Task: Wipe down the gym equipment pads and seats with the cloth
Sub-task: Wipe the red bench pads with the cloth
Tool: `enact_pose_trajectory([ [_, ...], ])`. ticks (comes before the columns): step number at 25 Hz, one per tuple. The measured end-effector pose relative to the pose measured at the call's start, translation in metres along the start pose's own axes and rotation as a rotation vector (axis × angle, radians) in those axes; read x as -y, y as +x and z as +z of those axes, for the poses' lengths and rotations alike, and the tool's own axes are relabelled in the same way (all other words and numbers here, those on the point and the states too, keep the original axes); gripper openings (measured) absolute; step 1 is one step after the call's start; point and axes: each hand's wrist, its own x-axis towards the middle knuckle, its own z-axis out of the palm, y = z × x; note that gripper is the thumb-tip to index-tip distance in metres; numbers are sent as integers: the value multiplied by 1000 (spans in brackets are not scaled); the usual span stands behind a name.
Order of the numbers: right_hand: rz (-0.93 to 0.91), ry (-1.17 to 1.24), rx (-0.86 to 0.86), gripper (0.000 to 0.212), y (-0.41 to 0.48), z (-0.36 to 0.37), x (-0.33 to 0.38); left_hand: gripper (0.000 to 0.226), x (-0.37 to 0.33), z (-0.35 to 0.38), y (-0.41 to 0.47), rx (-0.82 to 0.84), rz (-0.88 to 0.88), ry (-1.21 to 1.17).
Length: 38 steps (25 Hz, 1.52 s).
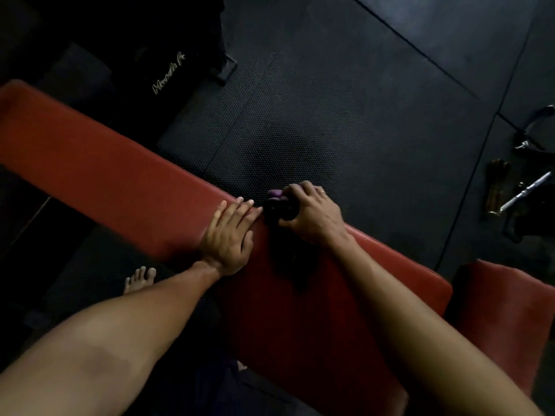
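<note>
Where the long red bench pad [99, 151] begins at the left edge of the view, it runs diagonally down toward the lower right, its far long edge bordering the black rubber floor mats [360, 100]. Beyond its upper left end sits a dark object with pale script lettering [168, 73], too dim to name or read. On the near side of the pad, a bare foot [139, 279] stands on the floor just beside the left forearm. The left hand [229, 238] lies flat on the pad close to its far edge, palm down, its grip fully open with the fingers straight and together and the fingertips reaching that edge; it holds nothing. Just to the right of those fingertips is the purple cloth [277, 205], bunched into a wad at the far edge of the pad and pressed against it. The right hand [312, 219] has its grip closed around the cloth, fingers curled over the top and thumb underneath on the near side, with a ring [323, 192] showing on one finger. A dark shadow falls on the pad below the cloth. Further right, past the pad's lower end and set apart from it by a narrow dark gap, lies a second red pad [504, 319]. At the right edge of the floor lie a silver metal bar [525, 192], a brownish item [495, 187] beside it that is too blurred to identify, and above them a black strap or handle piece [537, 127].
</note>
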Motion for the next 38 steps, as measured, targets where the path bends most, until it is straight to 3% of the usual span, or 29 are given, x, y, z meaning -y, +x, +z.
enact_pose_trajectory([
  [4,229,237,-127,71,-59,-12,-47,55,-3,-3,1,0,-17,-3],
  [6,290,233,-227,67,-62,-1,-45,55,-2,-2,1,-13,-12,-8],
  [9,193,187,-346,49,-30,23,4,54,-1,1,1,-37,8,-16],
  [11,110,100,-276,49,-8,32,38,52,1,5,1,-71,26,2],
  [14,96,78,-243,56,-27,29,19,52,2,6,0,-95,46,-44],
  [18,330,211,-373,57,-118,23,-15,56,1,-2,-1,-53,26,-70],
  [21,475,226,-457,51,-102,37,6,57,2,-2,-1,-40,45,-71],
  [25,337,176,-460,51,-65,66,68,54,8,8,-4,-71,64,-34],
  [29,220,137,-369,54,-149,99,90,54,10,8,-2,-110,67,-28],
  [33,448,159,-501,53,-185,91,74,55,-1,1,-7,-81,16,-74],
  [36,602,226,-624,56,-134,91,84,54,7,3,-11,-44,27,-104],
  [38,592,209,-618,56,-108,100,109,54,18,5,-20,-45,82,-91],
])
